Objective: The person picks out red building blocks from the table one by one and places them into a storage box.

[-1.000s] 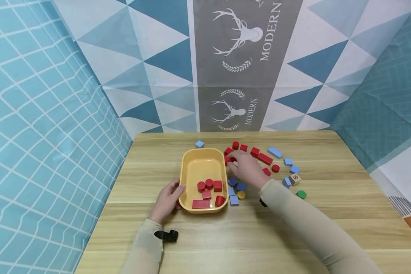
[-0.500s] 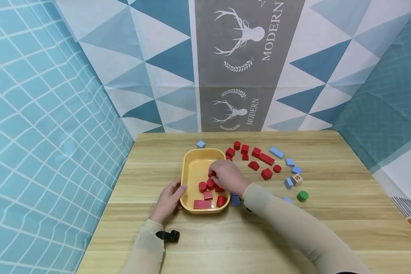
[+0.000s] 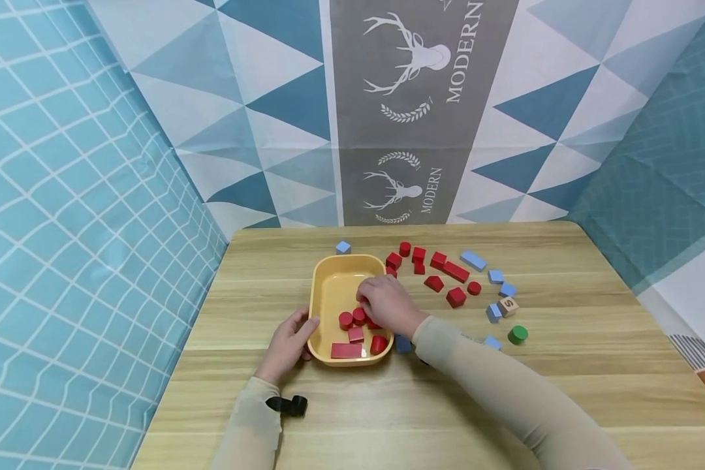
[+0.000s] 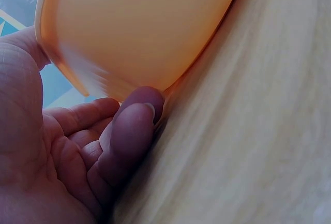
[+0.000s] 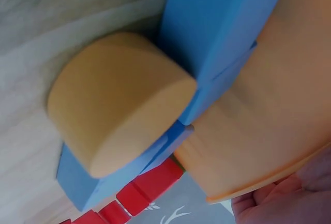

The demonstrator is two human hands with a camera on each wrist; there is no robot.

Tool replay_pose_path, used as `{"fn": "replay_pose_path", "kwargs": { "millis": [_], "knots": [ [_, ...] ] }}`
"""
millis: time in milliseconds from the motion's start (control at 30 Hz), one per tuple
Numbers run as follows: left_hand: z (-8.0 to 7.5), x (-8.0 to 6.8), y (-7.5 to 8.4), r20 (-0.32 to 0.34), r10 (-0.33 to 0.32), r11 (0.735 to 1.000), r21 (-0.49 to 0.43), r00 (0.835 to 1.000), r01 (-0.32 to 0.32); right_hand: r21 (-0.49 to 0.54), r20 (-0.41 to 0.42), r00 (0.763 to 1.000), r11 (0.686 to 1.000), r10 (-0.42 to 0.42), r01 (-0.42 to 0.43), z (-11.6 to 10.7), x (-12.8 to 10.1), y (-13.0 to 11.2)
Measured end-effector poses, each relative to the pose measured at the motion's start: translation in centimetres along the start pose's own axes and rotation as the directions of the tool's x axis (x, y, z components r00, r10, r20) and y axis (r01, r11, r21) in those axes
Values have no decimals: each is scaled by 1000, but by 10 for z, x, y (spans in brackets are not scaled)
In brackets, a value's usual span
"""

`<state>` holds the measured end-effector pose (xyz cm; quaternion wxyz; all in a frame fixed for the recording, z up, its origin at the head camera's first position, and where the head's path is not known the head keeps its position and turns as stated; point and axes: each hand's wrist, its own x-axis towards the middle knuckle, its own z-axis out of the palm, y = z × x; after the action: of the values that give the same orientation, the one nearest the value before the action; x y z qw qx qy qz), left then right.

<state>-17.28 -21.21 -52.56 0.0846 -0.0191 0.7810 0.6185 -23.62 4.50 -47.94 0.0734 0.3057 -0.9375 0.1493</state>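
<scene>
A yellow plastic tray (image 3: pixel 320 287) stands on the table with several red wooden blocks inside, among them a flat rectangular block (image 3: pixel 346 351) and a cylinder (image 3: pixel 345 320). At the tray's left side my left hand (image 3: pixel 284 343) grips the wall, thumb over the rim. In the left wrist view, the fingers of that left hand (image 4: pixel 77 146) curl against the tray's outside, low near the table. My right hand (image 3: pixel 390 303) reaches over the right rim into the tray, fingers pointing down. Its fingertips are hidden, so whether they pinch a block cannot be seen.
Right of the tray lie several loose red blocks (image 3: pixel 455 297), several blue blocks (image 3: pixel 473 260), a green cylinder (image 3: pixel 518 335) and a lettered wooden cube (image 3: pixel 508 306). One blue cube (image 3: pixel 343 247) sits behind the tray. A yellow cylinder (image 5: pixel 114 105) lies close beside the tray's right wall.
My right hand moved left from the red blocks beside the tray to over the tray, a red block showing at its fingertips half a second ago. My left hand stayed on the tray.
</scene>
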Motion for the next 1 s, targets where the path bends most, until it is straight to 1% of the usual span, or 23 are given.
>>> {"fn": "replay_pose_path", "kwargs": {
  "millis": [200, 400, 633, 833, 1000],
  "knots": [
    [0, 0, 1, -1, 0, 1000, 9, 1000, 0, -15, 12, 1000, 1000, 5, -5, 0, -1, 0],
    [1, 0, 1, -3, -2, 1000, -3, 1000, 2, -17, 18, 1000, 1000, 20, -19, 1, -1, -1],
    [1, -1, 2, -4, 0, 1000, -8, 1000, 0, -2, 6, 1000, 1000, 25, -25, 1, -1, -1],
    [1, -1, 1, -10, 2, 1000, 1, 1000, -2, -5, 14, 999, 999, 38, -38, 0, -1, -2],
    [1, -1, 1, -13, -2, 1000, 5, 1000, 2, -5, 4, 1000, 1000, 27, -27, 0, -1, -1]
  ]
}}
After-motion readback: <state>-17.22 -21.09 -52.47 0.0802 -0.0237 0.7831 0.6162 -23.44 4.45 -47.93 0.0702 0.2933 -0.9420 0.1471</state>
